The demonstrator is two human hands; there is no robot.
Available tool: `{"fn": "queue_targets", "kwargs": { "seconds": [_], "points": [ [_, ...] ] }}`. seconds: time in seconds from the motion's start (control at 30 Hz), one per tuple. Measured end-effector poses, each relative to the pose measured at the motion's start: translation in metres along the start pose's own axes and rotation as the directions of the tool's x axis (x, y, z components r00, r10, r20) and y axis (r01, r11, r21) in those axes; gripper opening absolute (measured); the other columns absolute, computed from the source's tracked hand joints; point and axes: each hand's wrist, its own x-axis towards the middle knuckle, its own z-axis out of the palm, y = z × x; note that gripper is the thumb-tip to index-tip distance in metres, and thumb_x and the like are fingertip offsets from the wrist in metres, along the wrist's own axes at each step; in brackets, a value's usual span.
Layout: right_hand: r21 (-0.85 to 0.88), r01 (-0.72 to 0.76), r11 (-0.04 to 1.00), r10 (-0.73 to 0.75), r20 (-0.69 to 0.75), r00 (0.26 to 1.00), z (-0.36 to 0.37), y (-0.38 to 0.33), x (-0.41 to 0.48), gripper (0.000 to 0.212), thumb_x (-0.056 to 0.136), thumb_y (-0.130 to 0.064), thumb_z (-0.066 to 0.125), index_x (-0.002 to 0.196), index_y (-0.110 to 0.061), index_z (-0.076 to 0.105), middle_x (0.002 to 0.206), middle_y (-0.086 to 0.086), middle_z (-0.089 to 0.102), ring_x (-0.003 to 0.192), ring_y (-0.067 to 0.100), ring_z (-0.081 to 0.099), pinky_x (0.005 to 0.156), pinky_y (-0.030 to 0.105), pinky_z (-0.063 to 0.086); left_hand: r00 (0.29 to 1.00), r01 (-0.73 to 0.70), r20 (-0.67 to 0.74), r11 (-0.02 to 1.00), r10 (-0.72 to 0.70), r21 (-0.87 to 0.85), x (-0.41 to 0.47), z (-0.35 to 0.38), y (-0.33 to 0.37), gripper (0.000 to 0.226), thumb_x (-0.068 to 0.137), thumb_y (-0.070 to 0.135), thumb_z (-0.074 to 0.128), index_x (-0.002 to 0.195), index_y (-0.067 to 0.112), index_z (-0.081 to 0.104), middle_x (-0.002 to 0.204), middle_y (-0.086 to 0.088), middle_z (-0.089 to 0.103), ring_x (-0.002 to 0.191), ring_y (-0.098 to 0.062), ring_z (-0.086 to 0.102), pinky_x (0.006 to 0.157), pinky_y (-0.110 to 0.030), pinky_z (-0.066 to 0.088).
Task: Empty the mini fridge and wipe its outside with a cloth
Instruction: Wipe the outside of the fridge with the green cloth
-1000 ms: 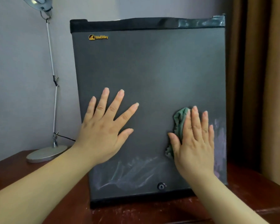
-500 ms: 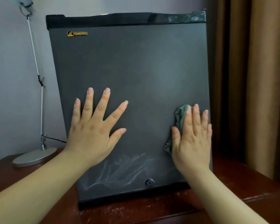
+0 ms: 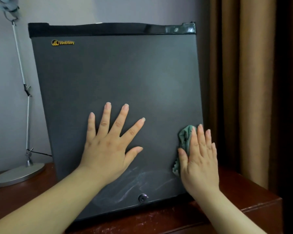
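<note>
On the bench (image 3: 254, 195), mini fridge (image 3: 117, 78) door closed, inside hidden. Left hand (image 3: 107, 152) flat on door, fingers splayed. Right hand (image 3: 200, 164) fingers straight, pressing cloth (image 3: 184, 137) at door's right edge; cloth mostly covered.

One mini fridge (image 3: 117, 78). Two hands on it: one left hand (image 3: 107, 149), one right hand (image 3: 200, 162), five fingers showing on each. One cloth (image 3: 184, 137), green. One desk lamp (image 3: 19, 173), with one thin cable (image 3: 41, 153) off its stem. One wooden table (image 3: 243, 196). On the fridge front there's one keyhole (image 3: 142, 197) and one brand logo (image 3: 63, 42). One curtain (image 3: 254, 81), several folds, can't tell separate panels. One smeared patch (image 3: 134, 183) low on the door.
</note>
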Motion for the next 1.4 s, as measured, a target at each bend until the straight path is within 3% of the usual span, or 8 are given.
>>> {"fn": "queue_targets", "kwargs": {
  "seconds": [0.2, 0.43, 0.7, 0.87, 0.93, 1.07, 1.2, 1.4],
  "points": [
    [0.065, 0.028, 0.997, -0.026, -0.028, 0.999, -0.029, -0.023, 0.079, 0.064, 0.105, -0.047, 0.024, 0.161, -0.021, 0.006, 0.17, -0.002, -0.001, 0.156, 0.019, -0.009, 0.126, 0.042, 0.005, 1.0, 0.002, 0.004, 1.0, -0.003, 0.007, 0.0, -0.001, 0.001, 0.072, 0.091, 0.07, 0.033, 0.157, 0.043, 0.02, 0.168, -0.006, 0.009, 0.153, -0.043, -0.001, 0.117, -0.069, 0.007],
    [0.048, 0.007, 0.999, -0.008, 0.032, 0.999, -0.015, 0.011, 0.019, 0.067, 0.103, -0.052, 0.021, 0.161, -0.024, 0.001, 0.167, -0.008, -0.008, 0.155, 0.013, -0.011, 0.126, 0.044, 0.012, 1.0, 0.0, 0.018, 1.0, 0.0, 0.002, 0.0, -0.004, 0.001, 0.071, 0.092, 0.068, 0.032, 0.157, 0.042, 0.022, 0.168, -0.006, 0.012, 0.153, -0.044, 0.004, 0.118, -0.068, 0.008],
    [0.037, 0.146, 0.989, -0.144, -0.072, 0.987, -0.05, -0.023, 0.129, 0.062, 0.107, -0.041, 0.031, 0.161, -0.015, 0.014, 0.169, 0.003, 0.006, 0.156, 0.024, -0.004, 0.126, 0.044, 0.011, 0.998, 0.025, 0.053, 0.998, -0.022, -0.059, -0.003, -0.013, -0.007, 0.079, 0.092, 0.065, 0.034, 0.161, 0.032, 0.013, 0.168, -0.003, 0.013, 0.155, -0.034, 0.005, 0.121, -0.059, 0.013],
    [0.009, 0.2, 0.98, -0.198, -0.105, 0.975, -0.041, -0.012, 0.089, 0.058, 0.106, -0.036, 0.036, 0.158, -0.013, 0.027, 0.167, 0.009, 0.019, 0.155, 0.031, 0.007, 0.125, 0.045, 0.017, 0.997, 0.038, 0.075, 0.992, -0.029, -0.118, -0.011, -0.018, -0.014, 0.077, 0.093, 0.063, 0.036, 0.16, 0.032, 0.016, 0.168, -0.005, 0.012, 0.155, -0.032, 0.002, 0.123, -0.052, 0.013],
    [-0.001, 0.174, 0.985, -0.173, -0.129, 0.977, -0.034, 0.004, 0.048, 0.054, 0.103, -0.031, 0.047, 0.154, -0.014, 0.039, 0.161, 0.015, 0.03, 0.148, 0.038, 0.026, 0.119, 0.047, 0.03, 0.997, 0.006, 0.081, 0.992, 0.005, -0.129, -0.015, -0.017, -0.01, 0.076, 0.093, 0.063, 0.036, 0.16, 0.032, 0.018, 0.168, -0.005, 0.013, 0.155, -0.032, 0.002, 0.122, -0.053, 0.012],
    [0.085, 0.071, 0.994, -0.063, -0.101, 0.993, -0.03, 0.034, 0.007, 0.056, 0.093, -0.023, 0.064, 0.147, -0.021, 0.05, 0.126, 0.015, 0.044, 0.103, 0.034, 0.052, 0.087, 0.043, 0.054, 0.996, -0.05, 0.06, 0.987, 0.06, -0.156, -0.011, -0.019, 0.004, 0.073, 0.094, 0.063, 0.033, 0.159, 0.032, 0.02, 0.168, -0.004, 0.012, 0.155, -0.031, 0.003, 0.122, -0.053, 0.013],
    [0.156, 0.038, 0.987, -0.039, 0.0, 0.999, -0.054, 0.046, 0.004, 0.054, 0.087, -0.016, 0.075, 0.138, -0.018, 0.059, 0.104, 0.0, 0.053, 0.083, 0.022, 0.059, 0.072, 0.027, 0.046, 0.994, -0.08, 0.057, 0.983, 0.091, -0.167, -0.005, -0.017, 0.018, 0.073, 0.094, 0.063, 0.032, 0.159, 0.033, 0.021, 0.168, -0.004, 0.013, 0.155, -0.031, 0.003, 0.122, -0.054, 0.013],
    [0.016, -0.135, 0.991, 0.135, 0.001, 0.991, -0.097, 0.035, 0.028, 0.031, 0.078, -0.021, 0.078, 0.108, -0.02, 0.067, 0.091, -0.008, 0.052, 0.079, 0.024, 0.058, 0.067, 0.03, 0.043, 0.994, -0.079, 0.059, 0.989, 0.086, -0.124, -0.002, -0.007, 0.025, 0.07, 0.093, 0.061, 0.035, 0.156, 0.031, 0.034, 0.167, -0.004, 0.02, 0.155, -0.034, 0.009, 0.121, -0.058, 0.015]
  ]
}}
